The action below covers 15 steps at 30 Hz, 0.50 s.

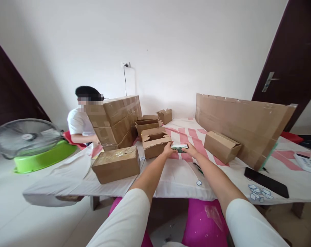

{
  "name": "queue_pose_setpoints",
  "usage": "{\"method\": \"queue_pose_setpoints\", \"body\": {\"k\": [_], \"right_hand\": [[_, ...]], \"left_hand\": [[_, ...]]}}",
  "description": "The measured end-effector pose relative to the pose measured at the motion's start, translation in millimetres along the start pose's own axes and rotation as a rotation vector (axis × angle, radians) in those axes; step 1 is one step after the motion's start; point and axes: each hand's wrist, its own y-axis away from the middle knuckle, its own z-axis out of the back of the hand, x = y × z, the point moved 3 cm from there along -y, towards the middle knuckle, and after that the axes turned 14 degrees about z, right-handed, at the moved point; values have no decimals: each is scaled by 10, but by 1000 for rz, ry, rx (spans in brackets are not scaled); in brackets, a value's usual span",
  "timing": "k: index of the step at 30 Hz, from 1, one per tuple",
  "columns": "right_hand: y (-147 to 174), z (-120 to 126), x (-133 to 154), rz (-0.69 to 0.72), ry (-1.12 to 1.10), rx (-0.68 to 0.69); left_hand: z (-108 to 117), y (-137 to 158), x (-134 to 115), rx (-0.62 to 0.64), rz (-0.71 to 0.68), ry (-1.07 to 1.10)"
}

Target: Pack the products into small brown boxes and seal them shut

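Beside an open carton [153, 150], left fingers [168, 148] and right fingers [190, 149] clasp a green-white box [179, 148] between them.

Arms [150, 173] forward, hands [168, 150] close together

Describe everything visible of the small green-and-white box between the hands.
The small green-and-white box is oblong and looks like printed card: whitish top, patterned green near side, print unreadable. It is held crosswise, the left hand and right hand at its ends, right of an open brown carton. Whether it touches the tablecloth is unclear.
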Motion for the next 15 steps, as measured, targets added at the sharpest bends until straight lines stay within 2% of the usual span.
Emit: {"method": "queue_pose_setpoints", "body": {"k": [3,7,11,15], "right_hand": [[-92,-42,2,14,-24,-6],[-62,-185,-74,15,-49,5],[57,-486,-175,16,-60,39],[199,-891,-195,73,-83,54]], "left_hand": [[85,-66,-62,-26,-11,-17],[176,-34,56,-36,-2,-34],[260,109,394,-86,25,-27],[362,306,805,-214,44,37]]}}
